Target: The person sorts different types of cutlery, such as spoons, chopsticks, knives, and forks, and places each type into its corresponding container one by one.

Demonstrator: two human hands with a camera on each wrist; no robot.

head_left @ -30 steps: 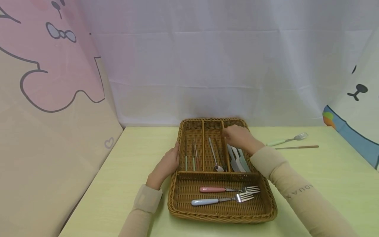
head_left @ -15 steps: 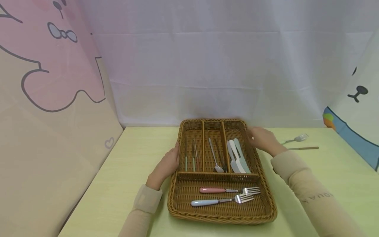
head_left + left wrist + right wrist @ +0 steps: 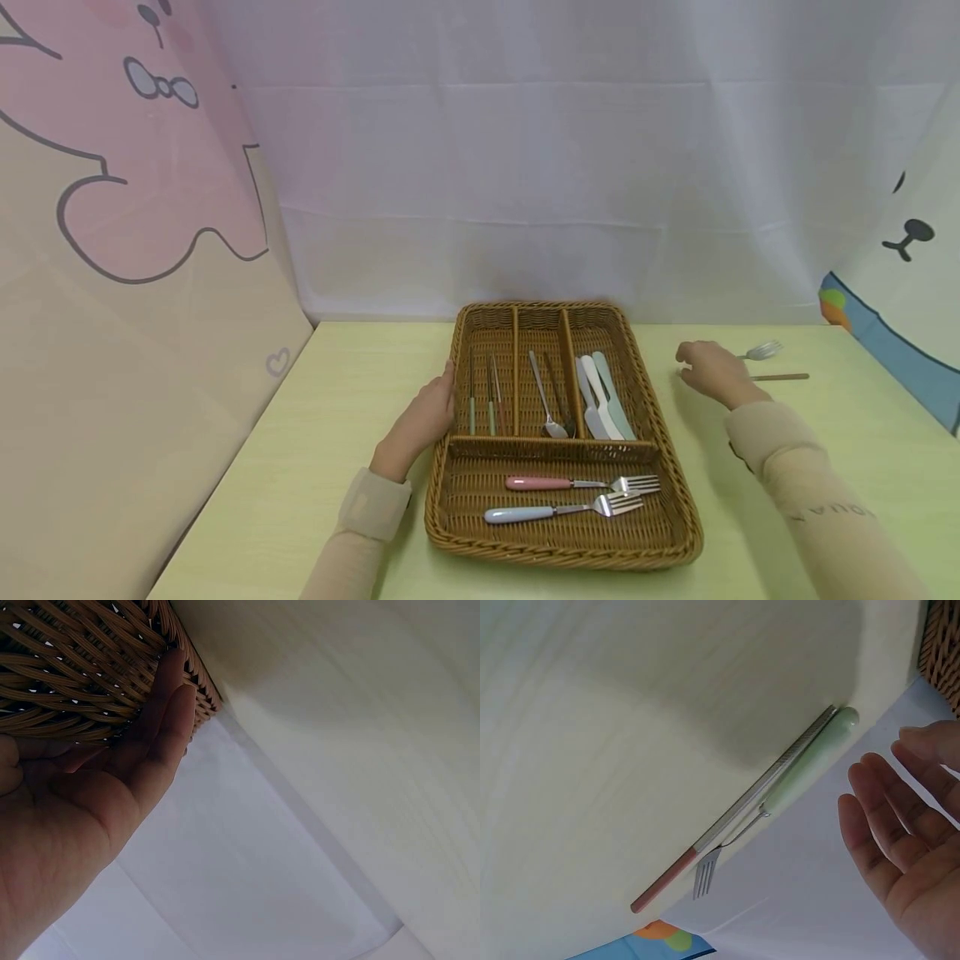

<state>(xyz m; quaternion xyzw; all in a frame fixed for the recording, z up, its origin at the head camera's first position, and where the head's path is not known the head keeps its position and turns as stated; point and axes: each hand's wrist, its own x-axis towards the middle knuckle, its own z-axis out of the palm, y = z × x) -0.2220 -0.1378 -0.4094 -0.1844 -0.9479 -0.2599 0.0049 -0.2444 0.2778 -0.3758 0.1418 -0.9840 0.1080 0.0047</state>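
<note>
My left hand (image 3: 422, 412) rests against the left side of a brown wicker cutlery basket (image 3: 564, 558). In the left wrist view its fingers (image 3: 176, 712) lie along the outer weave. My right hand (image 3: 716, 371), holding nothing, hovers right of the basket with loosely bent fingers. Beneath and beyond it on the table lie a fork (image 3: 810, 765) with a light green handle and a metal chopstick (image 3: 735, 810) with a reddish-brown end, side by side. In the head view this hand covers the fork's handle and part of the chopstick.
In the basket's front compartment lie a pink-handled fork (image 3: 540, 482) and a light-blue-handled fork (image 3: 521, 513). Behind the divider are chopsticks (image 3: 492, 412), spoons (image 3: 555, 428) and knives (image 3: 600, 400), each kind in its own section. A white curtain (image 3: 480, 167) hangs behind the table (image 3: 360, 367).
My right hand has moved right, from over the knife section across the basket's rim to above the fork and chopstick. My left hand has stayed at the basket's left side.
</note>
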